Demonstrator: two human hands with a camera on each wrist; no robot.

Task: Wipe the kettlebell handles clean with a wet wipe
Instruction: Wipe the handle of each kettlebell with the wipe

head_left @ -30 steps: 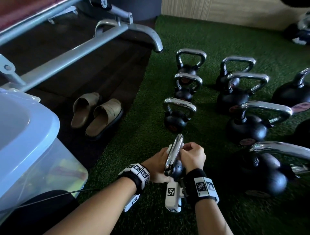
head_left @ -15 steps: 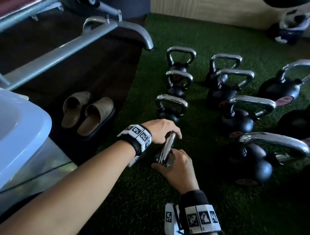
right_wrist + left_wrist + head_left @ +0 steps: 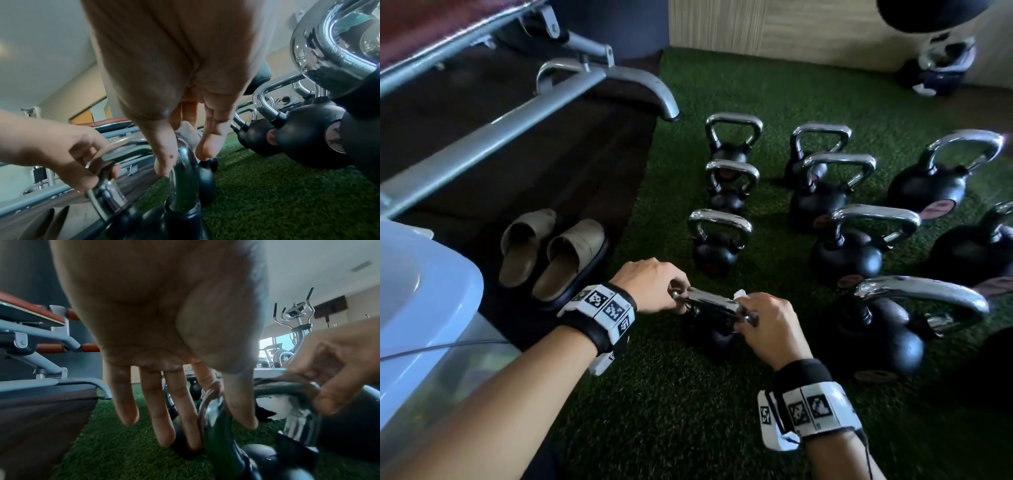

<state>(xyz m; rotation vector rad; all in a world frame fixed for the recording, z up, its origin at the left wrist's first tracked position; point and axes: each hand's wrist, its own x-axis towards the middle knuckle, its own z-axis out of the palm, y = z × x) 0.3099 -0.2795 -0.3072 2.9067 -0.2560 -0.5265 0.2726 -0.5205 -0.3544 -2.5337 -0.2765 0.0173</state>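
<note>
Since half a second ago the nearest kettlebell's handle (image 3: 710,305) has swung from end-on to lying crosswise, and the hands have traded places along it: the left hand (image 3: 652,289) now sits at its 9 o'clock end, the right hand (image 3: 770,329) at its 3 o'clock end.

The left grip pinches the chrome bend between thumb and index finger; its other fingers hang straight. The right grip is clenched round the opposite bend with the white wet wipe (image 3: 740,294) pressed under its fingers, a corner poking out. This small kettlebell (image 3: 714,337) stands on the green turf (image 3: 688,411) at about 6 o'clock of its column.

The likely trouble: the bell is light and steadied only by a two-finger pinch, so a firm wiping stroke could twist or tip it. The wipe could also bunch up and leave the inner curve untouched.

Room is tight at 3 o'clock, where a larger kettlebell (image 3: 880,342) stands near, and at 12 o'clock the next small one (image 3: 714,250). Toward 6 o'clock the turf is open; a pair of slippers (image 3: 551,253) lies at 10 o'clock on the dark floor.
</note>
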